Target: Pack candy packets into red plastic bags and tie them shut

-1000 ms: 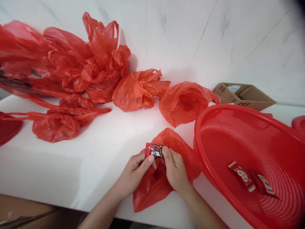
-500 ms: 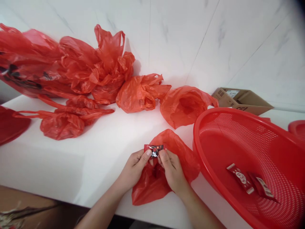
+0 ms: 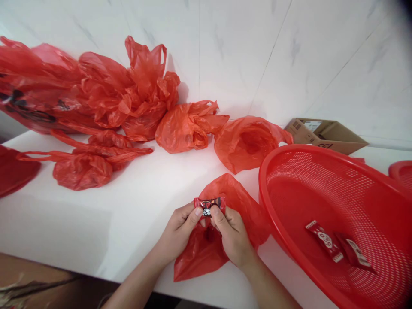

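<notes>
Both hands pinch one small wrapped candy [image 3: 207, 205], red at its ends and dark with white print in the middle. My left hand [image 3: 182, 225] is closed on its left end, thumb on top. On its right part presses the thumb of my right hand [image 3: 232, 231], fingers curled beneath. Below the candy an opened red plastic bag [image 3: 206, 257] lies on the white table [image 3: 138, 206]; what is inside it is partly hidden by my hands.
To the right stands a red perforated basket [image 3: 289, 197] with two red packets [image 3: 325, 241] in it. Behind it is an open cardboard box [image 3: 325, 135]. Several red plastic bags [image 3: 144, 98] line the wall. A second basket [image 3: 402, 174] shows at the right edge.
My right thumb has slid inward along the candy, closer to my left thumb, and the candy has tilted slightly in my fingers. The rest of the scene stays in place.
</notes>
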`<state>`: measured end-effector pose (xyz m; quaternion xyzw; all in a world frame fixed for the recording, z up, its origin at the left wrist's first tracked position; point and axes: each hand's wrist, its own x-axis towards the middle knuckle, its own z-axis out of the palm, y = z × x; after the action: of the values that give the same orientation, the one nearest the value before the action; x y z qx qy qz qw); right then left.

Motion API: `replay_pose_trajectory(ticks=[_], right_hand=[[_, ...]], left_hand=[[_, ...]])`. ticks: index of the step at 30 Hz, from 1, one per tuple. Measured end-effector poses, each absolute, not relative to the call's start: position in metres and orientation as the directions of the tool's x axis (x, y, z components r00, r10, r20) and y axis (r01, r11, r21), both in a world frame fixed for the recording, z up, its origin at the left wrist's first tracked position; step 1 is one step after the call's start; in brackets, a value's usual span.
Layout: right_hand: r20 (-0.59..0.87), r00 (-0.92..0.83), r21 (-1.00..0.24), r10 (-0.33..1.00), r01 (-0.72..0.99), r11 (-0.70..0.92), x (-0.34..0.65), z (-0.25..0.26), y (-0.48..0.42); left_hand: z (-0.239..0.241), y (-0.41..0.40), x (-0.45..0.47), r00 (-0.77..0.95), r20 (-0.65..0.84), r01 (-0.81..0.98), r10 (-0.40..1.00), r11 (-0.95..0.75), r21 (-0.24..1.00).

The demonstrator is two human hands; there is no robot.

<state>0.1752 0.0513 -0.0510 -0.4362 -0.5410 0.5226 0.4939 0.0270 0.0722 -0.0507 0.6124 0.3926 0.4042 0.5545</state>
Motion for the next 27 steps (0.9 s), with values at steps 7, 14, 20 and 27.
replay_pose_trajectory(ticks=[7, 14, 20, 27], right_hand=[[0.092, -0.061, -0.995, 0.994, -0.03, 0.09, 0.1742, -0.0519, 0.0505], [0.06, -0.039, -0.997, 0.997, -0.059, 0.057, 0.1711, -0.0535, 0.0485], [0.076, -0.042, -0.997, 0.996, 0.008, 0.077, 0.1717, -0.0526, 0.0452], [0.118, -0.027, -0.99, 0.993, 0.069, 0.12, 0.1721, -0.0505, 0.043]], left_hand=[[-0.0504, 0.0716, 0.0261, 0.386, 0.208, 0.111, 0.899, -0.269, 0.957], [-0.0508, 0.0695, 0.0246, 0.4, 0.269, 0.172, 0.876, -0.36, 0.917], [-0.0486, 0.0681, 0.0237, 0.422, 0.253, 0.148, 0.871, -0.341, 0.928], [-0.0469, 0.0693, 0.0245, 0.445, 0.234, 0.099, 0.865, -0.307, 0.947]])
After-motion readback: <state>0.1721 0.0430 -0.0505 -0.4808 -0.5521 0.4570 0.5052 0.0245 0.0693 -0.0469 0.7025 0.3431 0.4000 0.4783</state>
